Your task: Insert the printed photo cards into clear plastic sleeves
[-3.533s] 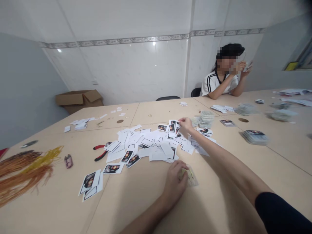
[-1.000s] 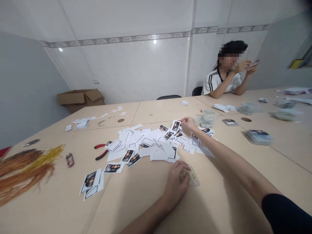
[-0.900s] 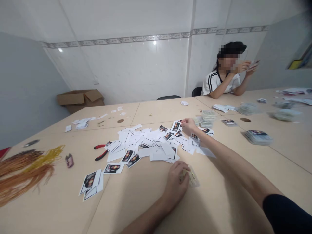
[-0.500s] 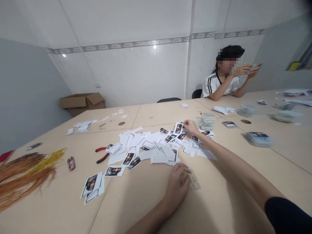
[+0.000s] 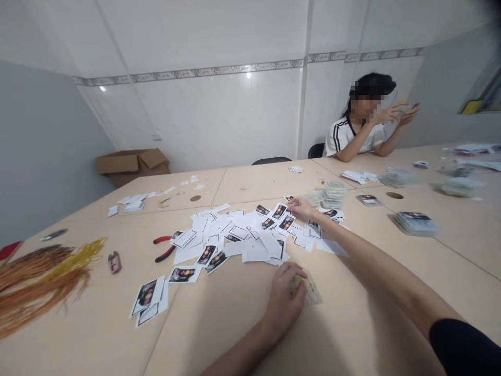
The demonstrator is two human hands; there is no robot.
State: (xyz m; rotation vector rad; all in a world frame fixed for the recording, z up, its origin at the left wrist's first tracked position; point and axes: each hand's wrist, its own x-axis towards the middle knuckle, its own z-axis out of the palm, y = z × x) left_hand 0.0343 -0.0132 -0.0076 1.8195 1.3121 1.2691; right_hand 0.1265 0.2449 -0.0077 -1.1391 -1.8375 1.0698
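A loose heap of small paper cards (image 5: 238, 235), some white side up and some showing a dark picture, lies spread over the middle of the beige table (image 5: 219, 324). My right hand (image 5: 302, 208) reaches to the far edge of the heap with its fingers pinched on one printed card. Nearer to me, my left hand (image 5: 284, 300) rests on the table with fingers curled around a small clear packet (image 5: 312, 289) that sticks out to its right.
Red-handled pliers (image 5: 163, 248) lie left of the heap, bundles of orange and yellow cords (image 5: 39, 277) at the far left. Stacks of packed cards (image 5: 414, 222) sit to the right. Another person in a white shirt (image 5: 352, 137) sits across the table. A cardboard box (image 5: 131, 163) stands by the wall.
My right hand has shifted slightly nearer over the heap's far edge, and the printed cards under it have been rearranged. My left hand has stayed on the packet.
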